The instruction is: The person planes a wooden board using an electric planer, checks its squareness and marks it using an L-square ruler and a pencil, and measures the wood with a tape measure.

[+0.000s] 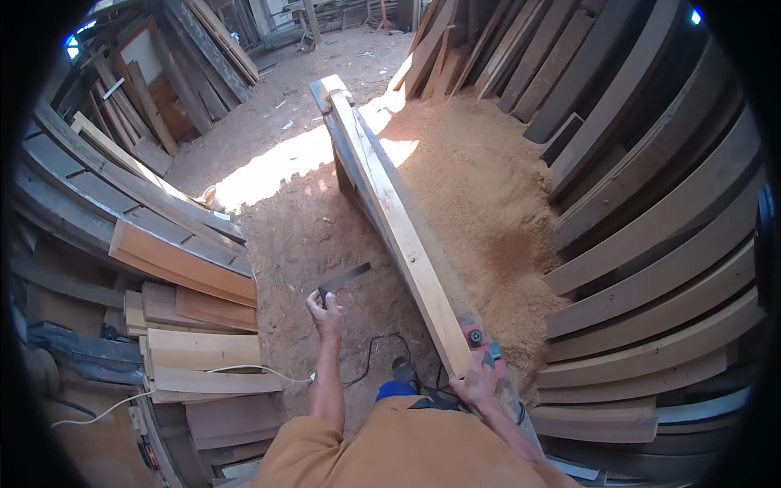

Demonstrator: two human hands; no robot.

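I see pale beam [399, 228] lying along narrow bench [446, 275], right hand [478, 382] at near end; can't tell if clamped. Left hand [325, 315] closed around bladed tool [348, 277], apart from beam. Top looks smoothed, I judge; remaining work unclear.

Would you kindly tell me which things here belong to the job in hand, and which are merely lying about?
Job: long pale wooden beam; thin dark-bladed tool; narrow grey bench; probably the red power tool.
Lying about: loose tan sawdust; reddish-brown boards; leaning brown planks.
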